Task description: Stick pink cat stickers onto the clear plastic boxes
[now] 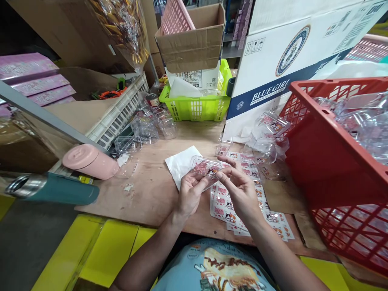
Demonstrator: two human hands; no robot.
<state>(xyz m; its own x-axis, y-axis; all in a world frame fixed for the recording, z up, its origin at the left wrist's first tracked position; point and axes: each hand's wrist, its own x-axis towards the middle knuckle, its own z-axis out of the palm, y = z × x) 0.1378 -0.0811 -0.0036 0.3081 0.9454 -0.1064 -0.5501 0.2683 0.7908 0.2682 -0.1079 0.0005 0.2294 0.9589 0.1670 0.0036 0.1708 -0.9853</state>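
My left hand [190, 190] is closed on the left side of a small clear plastic case [197, 162], its thumb lying along the near edge. A pink sticker with a cartoon cat [206, 169] shows on the case. At the right end, the thumb and forefinger of my right hand [238, 182] pinch the sticker's corner against the case. Under and beside the right hand lie several sheets of the same cat stickers [222, 206]. A white paper sheet [182, 163] rests on the table behind my left hand.
To the right stands a red crate [321, 149] filled with clear cases, with more loose cases [269, 137] beside it. A lime-green basket [197, 107] holds a carton at the back. On the left lie a pink tumbler [91, 161] and a teal bottle [60, 189].
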